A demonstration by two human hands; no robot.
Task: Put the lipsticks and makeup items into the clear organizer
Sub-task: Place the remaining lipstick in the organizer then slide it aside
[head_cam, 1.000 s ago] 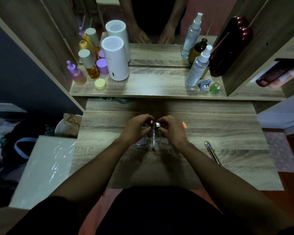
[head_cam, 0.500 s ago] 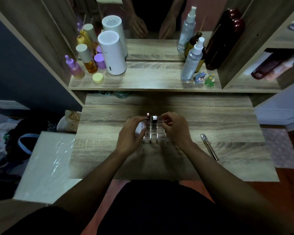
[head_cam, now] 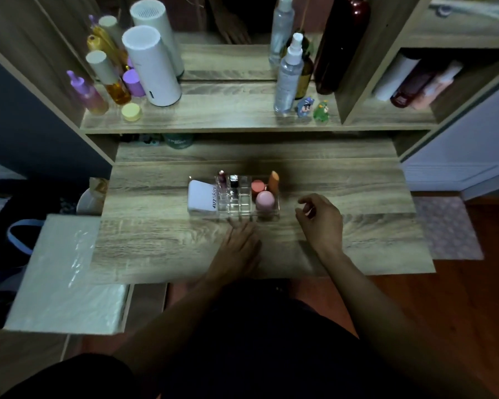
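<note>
The clear organizer [head_cam: 244,210] stands at the middle of the wooden desk [head_cam: 162,249]. It holds a white tube [head_cam: 202,197] at its left, a dark red lipstick [head_cam: 221,178] and a black-capped lipstick [head_cam: 234,181] in the small cells, and a coral jar [head_cam: 257,186], a pink round item [head_cam: 265,199] and an orange stick [head_cam: 273,180] at its right. My left hand [head_cam: 238,243] lies flat on the desk just in front of the organizer, holding nothing. My right hand [head_cam: 320,221] hovers to the organizer's right, fingers loosely curled and apart, with nothing in it.
The upper shelf [head_cam: 213,116] carries a white cylinder [head_cam: 152,66], amber and purple bottles [head_cam: 110,79], a spray bottle [head_cam: 288,74] and two small figurines [head_cam: 313,109]. A white box [head_cam: 67,272] sits left of the desk. Wooden floor and a rug [head_cam: 447,228] lie to the right.
Both hands have come off the organizer and drawn back toward me, uncovering its contents. The slim pen-like item seen on the right of the desk is out of sight now.
</note>
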